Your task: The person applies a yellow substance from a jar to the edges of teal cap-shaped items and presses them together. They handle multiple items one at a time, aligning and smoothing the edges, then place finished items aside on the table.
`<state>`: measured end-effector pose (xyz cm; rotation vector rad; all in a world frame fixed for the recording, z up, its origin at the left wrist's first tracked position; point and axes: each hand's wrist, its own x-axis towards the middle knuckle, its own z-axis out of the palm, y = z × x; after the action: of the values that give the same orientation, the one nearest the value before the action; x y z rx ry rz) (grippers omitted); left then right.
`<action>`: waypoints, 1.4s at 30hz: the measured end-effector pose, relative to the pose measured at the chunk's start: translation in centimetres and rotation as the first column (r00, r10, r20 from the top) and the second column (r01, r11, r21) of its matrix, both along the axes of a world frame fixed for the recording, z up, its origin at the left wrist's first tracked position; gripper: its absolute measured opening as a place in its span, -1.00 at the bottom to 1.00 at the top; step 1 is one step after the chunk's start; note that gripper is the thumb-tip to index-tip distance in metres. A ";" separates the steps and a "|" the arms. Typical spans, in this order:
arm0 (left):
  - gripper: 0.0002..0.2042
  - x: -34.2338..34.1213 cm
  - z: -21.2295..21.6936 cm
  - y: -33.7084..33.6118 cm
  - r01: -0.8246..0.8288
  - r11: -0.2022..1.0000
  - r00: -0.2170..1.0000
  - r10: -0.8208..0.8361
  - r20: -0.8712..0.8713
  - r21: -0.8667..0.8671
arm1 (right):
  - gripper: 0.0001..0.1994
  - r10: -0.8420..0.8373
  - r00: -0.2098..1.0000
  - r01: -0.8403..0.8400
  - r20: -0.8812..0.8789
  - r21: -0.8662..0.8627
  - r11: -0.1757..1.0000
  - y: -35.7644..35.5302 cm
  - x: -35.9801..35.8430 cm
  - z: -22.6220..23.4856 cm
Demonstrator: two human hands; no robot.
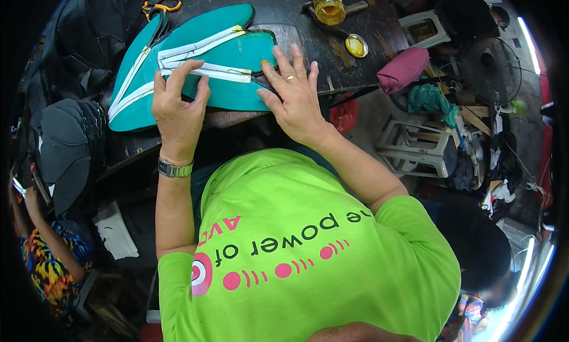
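Observation:
Teal panels [234,96] lie overlapping on the dark table, with white strips [213,41] in V shapes on them. My left hand [178,108] has its fingers bent, index finger and thumb close together, on the lower white strip of the nearer V. Whether anything is pinched under its fingertips is hard to see. Flat on the right end of the same panel rests my right hand [293,96], its fingers spread. A small orange spot shows by its index fingertip. Another V of white strip [133,99] lies on the teal panel at the left.
Orange-handled scissors [161,5] lie beyond the panels. A yellowish jar [328,5], a hammer-like tool [355,7] and a round lid [357,46] sit at the far right. Stacked black pieces [71,146] stand left. Another person's arm [56,241] shows at lower left. Plastic stools [415,146] stand right.

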<state>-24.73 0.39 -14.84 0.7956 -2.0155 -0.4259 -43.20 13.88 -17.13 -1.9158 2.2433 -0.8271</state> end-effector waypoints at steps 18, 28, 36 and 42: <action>-0.52 -1.0 3.0 -0.4 0.048 0.976 0.982 -0.086 0.169 0.212 | -0.61 0.188 0.870 -0.248 -0.456 -0.075 0.966 -1.7 -2.7 1.8; -0.48 -2.9 3.0 -3.6 0.073 0.964 0.960 -0.138 0.245 0.255 | -0.72 0.104 0.995 -0.096 0.014 -0.283 0.954 -0.3 -6.1 4.2; -0.24 -3.8 2.8 -3.9 0.125 0.965 0.955 -0.180 0.236 0.230 | -0.43 -0.301 0.889 0.363 -0.346 0.133 0.922 -1.5 -12.2 4.5; -0.39 -4.3 0.8 -4.7 0.127 0.962 0.953 -0.185 0.238 0.241 | -0.48 -0.235 0.819 0.383 -0.523 0.196 0.903 -3.5 -13.6 3.8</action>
<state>-29.04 -4.27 -14.04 0.8668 -2.3129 -0.6801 -56.77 10.36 -13.34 -1.7826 2.8256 0.0160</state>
